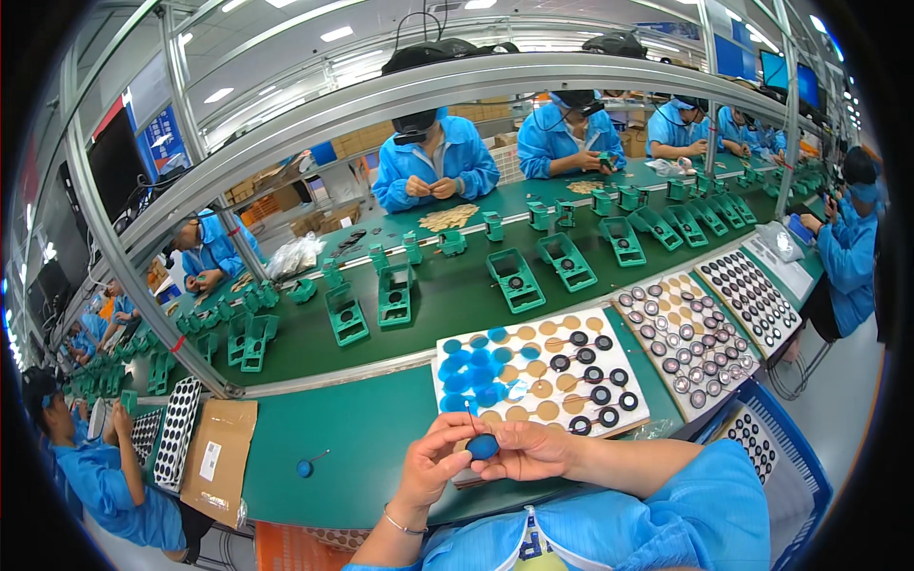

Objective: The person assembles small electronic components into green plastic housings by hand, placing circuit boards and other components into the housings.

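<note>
Just in front of my chest, both hands hold a small round speaker-like disc (483,446) with a dark blue face. A thin wire stands up from it. My left hand (430,468) pinches the disc from the left side, fingers closed. My right hand (529,450) grips its right edge between thumb and fingers. Right beyond my hands lies a white foam tray (633,425) bearing blue film discs (457,381), tan discs (541,388) and black-rimmed round speakers (597,374) with wires. Another blue disc with a wire (305,468) rests on the green table to my left.
Trays of round parts (681,338) stand to the right, above a blue crate (795,457). A cardboard sheet (221,457) lies at left. Beyond a metal frame (400,95), green plastic housings (515,283) line a green conveyor. Co-workers (433,167) in blue sit opposite.
</note>
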